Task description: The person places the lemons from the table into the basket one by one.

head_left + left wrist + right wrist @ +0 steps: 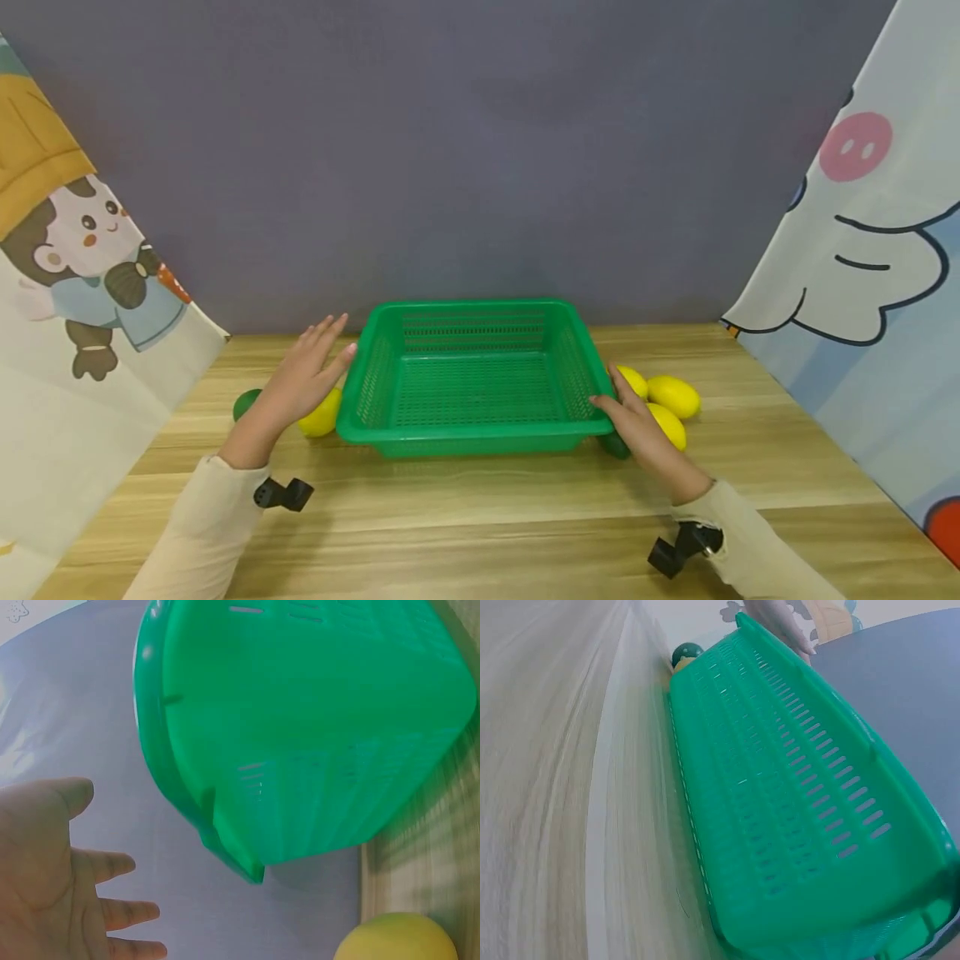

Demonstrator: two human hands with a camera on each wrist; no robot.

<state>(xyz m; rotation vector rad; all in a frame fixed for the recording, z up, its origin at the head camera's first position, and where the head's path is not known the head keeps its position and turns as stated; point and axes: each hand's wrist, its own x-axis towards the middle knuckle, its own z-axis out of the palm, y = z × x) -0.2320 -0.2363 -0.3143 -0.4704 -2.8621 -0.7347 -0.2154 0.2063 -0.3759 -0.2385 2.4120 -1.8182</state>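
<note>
A green plastic basket (480, 435) with slotted walls stands on the wooden table, nothing inside it. My left hand (300, 379) is beside its left rim, fingers spread and straight; the left wrist view shows this hand (52, 877) apart from the basket (315, 712). At the right rim, my right hand (633, 421) touches the basket with the thumb over the edge and fingers extended along the outside. In the right wrist view the basket (780, 802) hides most of that hand. A lemon (321, 417) lies below my left hand.
Several lemons (673, 397) lie right of the basket, partly behind my right hand. A dark green rounded fruit (617, 446) sits by the basket's front right corner, another (245, 403) at the left. A grey backdrop (480, 167) rises behind the table (465, 533).
</note>
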